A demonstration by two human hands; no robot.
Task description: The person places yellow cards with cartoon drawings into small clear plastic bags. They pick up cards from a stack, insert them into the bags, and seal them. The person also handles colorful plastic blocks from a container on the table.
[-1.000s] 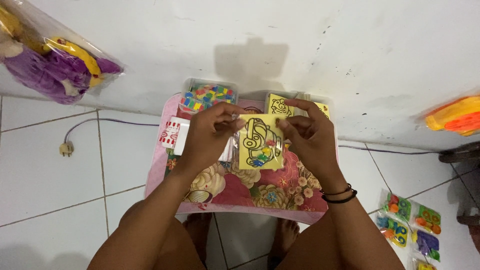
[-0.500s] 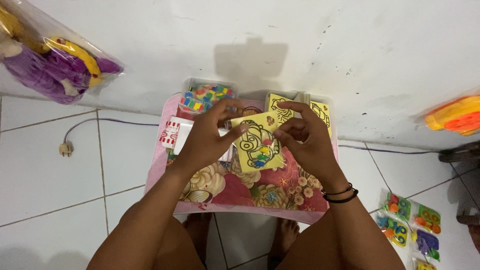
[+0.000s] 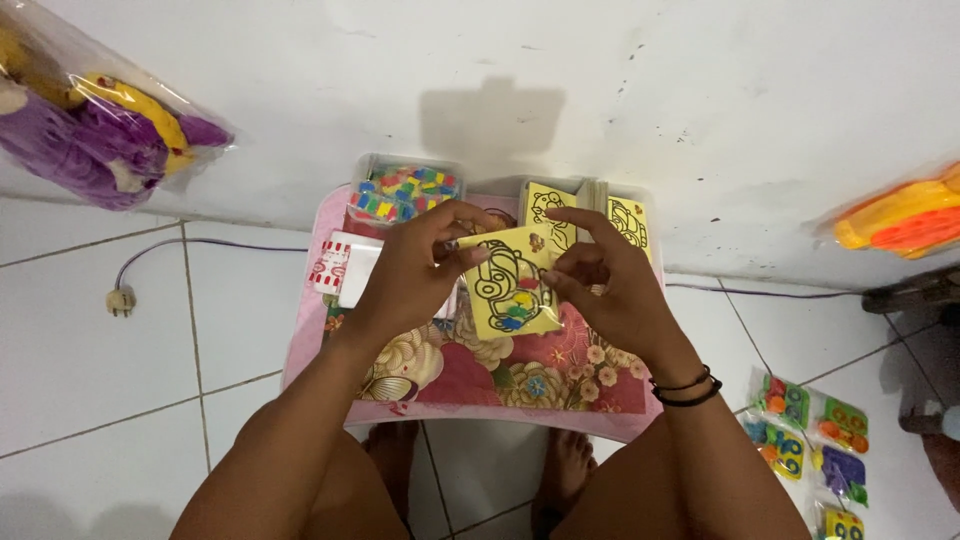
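Yellow picture card (image 3: 512, 288) held above the middle of the pink floral surface (image 3: 470, 385), left hand (image 3: 415, 270) in a pinching grip on its left edge, right hand (image 3: 610, 290) in a pinching grip on its right edge. Beyond the card, at the surface's far edge: clear box of coloured pieces (image 3: 405, 190) and upright yellow cards (image 3: 585, 210). Near edge of the surface bare.

A home floor: white tiles (image 3: 90, 340), bagged toys (image 3: 90, 130)

Yellow picture card (image 3: 512, 285), black-outlined, seemingly a car, held tilted above table.
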